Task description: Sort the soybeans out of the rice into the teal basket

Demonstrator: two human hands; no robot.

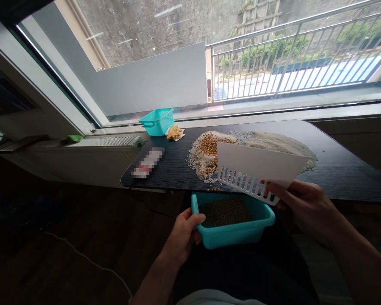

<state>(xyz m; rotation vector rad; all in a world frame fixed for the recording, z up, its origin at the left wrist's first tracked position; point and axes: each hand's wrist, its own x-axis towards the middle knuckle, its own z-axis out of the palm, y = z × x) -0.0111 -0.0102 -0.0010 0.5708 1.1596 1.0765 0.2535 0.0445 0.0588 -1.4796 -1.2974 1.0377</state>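
The largest thing is the dark desk, which stands along the window. On its right part there spreads a pale heap of grains. In front of the near edge, lower than the desk top, is a turquoise tub with many small round beans inside; the left hand grasps its left end, with the thumb over the rim. A second turquoise tub stands at the far left, near the window. The right hand grips a white slotted scraper by its right end, and it is tilted above the held tub; whether they touch, I cannot tell. Partly behind the scraper lies a mixed heap of white grains and yellow beans. To the left is a pixelated object. Beside the second tub sits a crumpled yellow thing. The smallest are some loose beans near the edge.
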